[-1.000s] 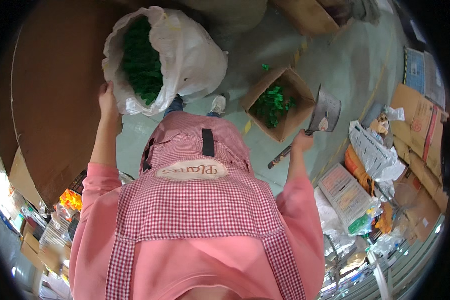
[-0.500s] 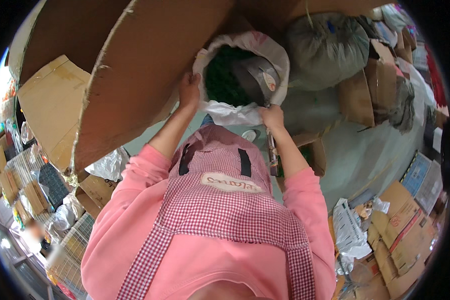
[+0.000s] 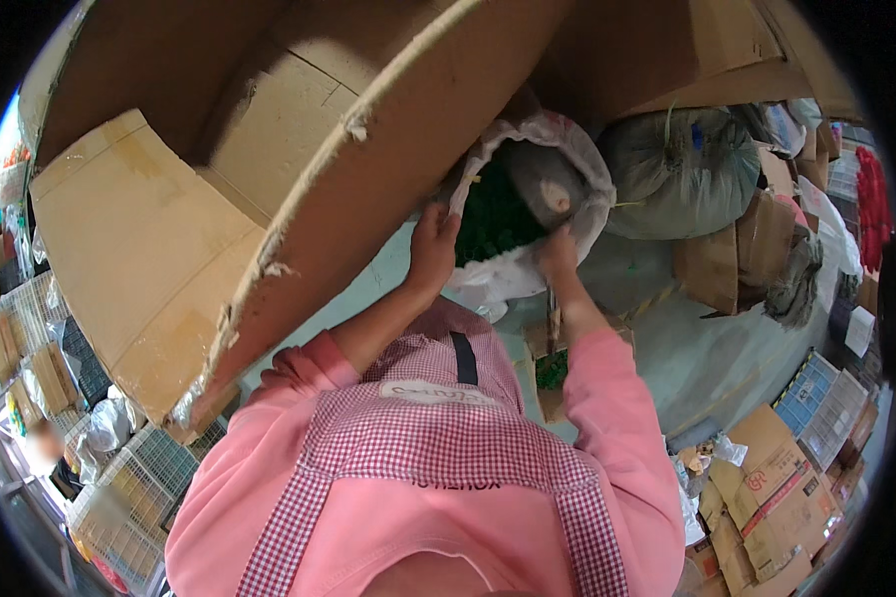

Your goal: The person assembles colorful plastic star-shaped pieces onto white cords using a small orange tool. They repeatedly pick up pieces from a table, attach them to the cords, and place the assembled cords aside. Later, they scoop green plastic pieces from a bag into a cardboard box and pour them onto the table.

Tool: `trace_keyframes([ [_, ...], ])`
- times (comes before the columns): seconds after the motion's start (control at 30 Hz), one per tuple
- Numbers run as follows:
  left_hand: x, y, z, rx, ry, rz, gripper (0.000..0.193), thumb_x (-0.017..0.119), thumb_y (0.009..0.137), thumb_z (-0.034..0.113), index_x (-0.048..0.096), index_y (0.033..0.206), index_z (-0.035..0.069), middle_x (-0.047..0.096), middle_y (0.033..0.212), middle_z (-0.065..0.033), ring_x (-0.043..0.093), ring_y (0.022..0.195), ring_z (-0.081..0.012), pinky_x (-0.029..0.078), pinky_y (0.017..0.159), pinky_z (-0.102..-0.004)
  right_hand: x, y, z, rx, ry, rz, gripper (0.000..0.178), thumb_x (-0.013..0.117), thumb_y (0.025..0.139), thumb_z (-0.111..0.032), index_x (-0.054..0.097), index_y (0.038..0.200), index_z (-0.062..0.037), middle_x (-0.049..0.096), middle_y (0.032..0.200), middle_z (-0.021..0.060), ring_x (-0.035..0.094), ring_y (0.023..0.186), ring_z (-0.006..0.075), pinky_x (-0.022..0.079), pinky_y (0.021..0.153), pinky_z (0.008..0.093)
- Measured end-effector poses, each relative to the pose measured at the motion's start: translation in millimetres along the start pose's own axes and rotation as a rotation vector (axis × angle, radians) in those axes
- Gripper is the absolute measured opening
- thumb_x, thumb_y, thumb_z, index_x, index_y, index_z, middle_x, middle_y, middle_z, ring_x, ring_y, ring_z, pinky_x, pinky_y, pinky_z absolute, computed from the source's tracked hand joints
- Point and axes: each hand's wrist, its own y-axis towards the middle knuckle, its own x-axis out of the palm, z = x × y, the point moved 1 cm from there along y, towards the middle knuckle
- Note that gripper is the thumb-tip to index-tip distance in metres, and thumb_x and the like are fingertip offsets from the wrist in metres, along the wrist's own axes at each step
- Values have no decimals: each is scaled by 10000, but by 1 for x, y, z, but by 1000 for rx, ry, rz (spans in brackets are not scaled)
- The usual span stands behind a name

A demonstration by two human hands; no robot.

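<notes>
A white sack stands with its mouth open and a heap of dark green loose material inside. My left hand grips the sack's rim on the near left side. Inside the mouth, at its right, lies a grey shovel blade with a pale label on it. My right hand is closed at the near right rim, around the shovel's handle, which runs down toward me beside the forearm. Whether the right fingers also pinch the rim is hidden.
A large cardboard box wall rises close to my left arm. Right of the sack sits a tied grey-green bag. A small open carton with green bits stands by my right forearm. Flattened cardboard lies at lower right.
The sack and both hands now appear farther right and slightly lower, as the view has shifted. The grey blade sits more toward the far right of the sack's mouth.
</notes>
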Motion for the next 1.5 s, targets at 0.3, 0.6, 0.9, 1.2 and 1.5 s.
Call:
trace_keyframes([
  [0.3,4,-11,-8,-39,-24,-76,183,493,917,173,498,985,4,548,761,-46,496,704,-107,404,649,-256,5,0,15,-49,26,-150,362,602,733,-157,481,1027,18,588,1023,224,555,978,393,453,831,445],
  [0.6,-10,-18,-3,-76,-84,-19,177,491,899,158,482,982,2,551,801,-101,519,722,-153,417,661,-293,-3,-7,16,-83,-16,-204,230,561,691,-107,599,840,64,605,847,282,582,849,425,469,722,471],
  [0.9,-38,-25,-3,-86,-152,13,150,504,902,151,480,969,18,531,711,-63,482,639,-111,393,588,-255,-68,0,40,197,33,-660,189,524,756,-135,610,714,28,640,787,224,645,763,280,503,607,406],
  [1.2,6,-11,3,-5,-72,-2,182,507,900,174,482,993,20,555,808,-109,555,772,-196,424,693,-308,-22,62,1,-58,-144,96,438,570,762,-148,420,1128,40,617,931,235,597,892,384,486,747,448],
  [1.5,-18,-16,3,-92,-64,30,225,510,908,219,509,973,4,544,735,-71,500,655,-163,404,609,-285,17,6,15,-9,-13,-211,431,577,723,-117,444,1096,52,600,963,274,560,955,420,459,805,456],
])
